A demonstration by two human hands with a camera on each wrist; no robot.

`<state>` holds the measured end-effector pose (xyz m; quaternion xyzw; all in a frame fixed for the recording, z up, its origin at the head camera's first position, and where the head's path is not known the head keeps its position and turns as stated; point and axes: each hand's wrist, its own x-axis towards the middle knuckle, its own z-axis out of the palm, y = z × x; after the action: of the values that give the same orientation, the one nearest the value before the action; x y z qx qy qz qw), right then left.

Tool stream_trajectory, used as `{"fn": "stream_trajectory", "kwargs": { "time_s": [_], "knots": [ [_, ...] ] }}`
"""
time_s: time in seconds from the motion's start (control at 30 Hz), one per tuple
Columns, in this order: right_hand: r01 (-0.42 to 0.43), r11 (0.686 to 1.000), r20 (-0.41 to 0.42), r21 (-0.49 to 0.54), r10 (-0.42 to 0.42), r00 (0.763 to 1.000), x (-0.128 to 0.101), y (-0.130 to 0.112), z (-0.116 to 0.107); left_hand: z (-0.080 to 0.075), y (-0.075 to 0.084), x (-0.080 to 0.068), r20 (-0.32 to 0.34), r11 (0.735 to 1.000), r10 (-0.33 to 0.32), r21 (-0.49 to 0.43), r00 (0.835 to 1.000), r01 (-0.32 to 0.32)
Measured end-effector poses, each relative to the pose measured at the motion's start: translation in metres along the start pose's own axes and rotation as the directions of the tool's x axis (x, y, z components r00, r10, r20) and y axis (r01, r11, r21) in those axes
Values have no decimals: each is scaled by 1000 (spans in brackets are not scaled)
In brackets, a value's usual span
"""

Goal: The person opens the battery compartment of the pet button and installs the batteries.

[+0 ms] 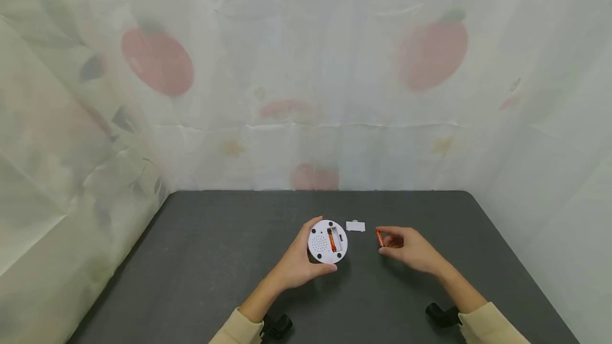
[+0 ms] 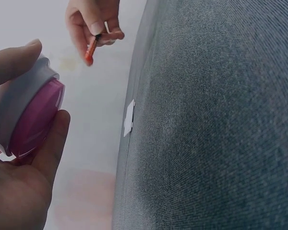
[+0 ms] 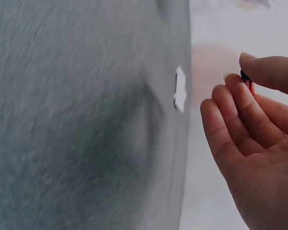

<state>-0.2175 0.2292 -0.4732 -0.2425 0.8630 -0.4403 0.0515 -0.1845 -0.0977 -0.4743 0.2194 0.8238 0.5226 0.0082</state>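
My left hand [image 1: 302, 260] grips a round white device [image 1: 321, 247] by its edge, thumb below and fingers around the far side. Its underside faces me, with dark feet, a patch of small holes and an uncovered battery compartment [image 1: 338, 240]. One orange battery [image 1: 332, 240] lies in the left part of that compartment. In the left wrist view the device's other face [image 2: 38, 117] is pink. Off to the right, my right hand [image 1: 412, 249] pinches a second orange battery [image 1: 380, 238] between thumb and fingers, apart from the device.
A small white battery cover [image 1: 355, 225] lies on the dark grey table [image 1: 215, 259], just beyond and between the hands. Pale curtains [image 1: 306, 68] with fruit prints hang behind the table and along both sides. Black wrist mounts [image 1: 442, 316] sit near the sleeves.
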Motion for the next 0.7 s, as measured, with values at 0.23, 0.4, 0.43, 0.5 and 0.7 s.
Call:
{"fn": "stream_trajectory", "kwargs": {
  "time_s": [0.23,0.4,0.43,0.5,0.7],
  "knots": [
    [10,1000,5,14,-10,1000,6,-21,4,1,-1,1,0,1000,-3,5,1000,3],
    [36,999,1,41,-36,999,6,-34,7,2,-3,1,-3,1000,-5,3,1000,5],
    [37,998,1,51,-37,999,6,-36,7,2,-3,1,-4,1000,-1,1,1000,1],
    [44,997,6,68,-44,999,6,-40,9,2,-3,1,-4,1000,6,-5,1000,-6],
    [55,994,-8,90,-55,998,7,-53,15,2,-1,2,1,1000,0,-10,1000,0]
  ]
}}
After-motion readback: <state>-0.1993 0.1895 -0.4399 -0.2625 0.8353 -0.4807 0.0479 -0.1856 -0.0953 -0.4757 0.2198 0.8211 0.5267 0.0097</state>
